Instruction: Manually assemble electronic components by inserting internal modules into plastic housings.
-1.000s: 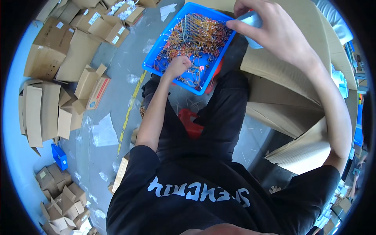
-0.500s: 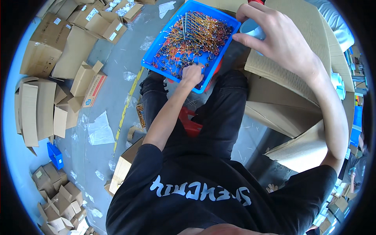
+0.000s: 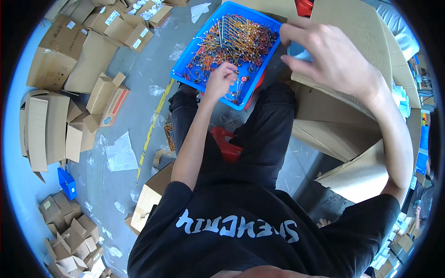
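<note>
A blue tray (image 3: pixel 181 65) leans across my knees, heaped with thin wire leads (image 3: pixel 241 34) in orange, yellow and red with small dark ends. Over its near part is my left hand (image 3: pixel 219 83), fingers curled in toward the thumb; whatever may be between them is too small to make out. A small red-topped piece (image 3: pixel 244 79) lies beside those fingers. My right hand (image 3: pixel 331 58) is right of the tray, above a cardboard flap, its fingers and thumb around a light-blue round cup (image 3: pixel 300 52). That hand is slightly blurred and hides part of the cup.
A large open carton (image 3: pixel 333 109) stands close at my right, with more light-blue cups (image 3: pixel 401 99) beyond it. Opened boxes (image 3: pixel 46 123) line the left side. Plastic scraps (image 3: pixel 121 152) litter the floor by a yellow line (image 3: pixel 150 134). A red stool (image 3: pixel 225 143) shows between my legs.
My left hand has lifted from the leads and shifted slightly away from me and left. My right hand has come nearer to me, with the light-blue cup moving along in it.
</note>
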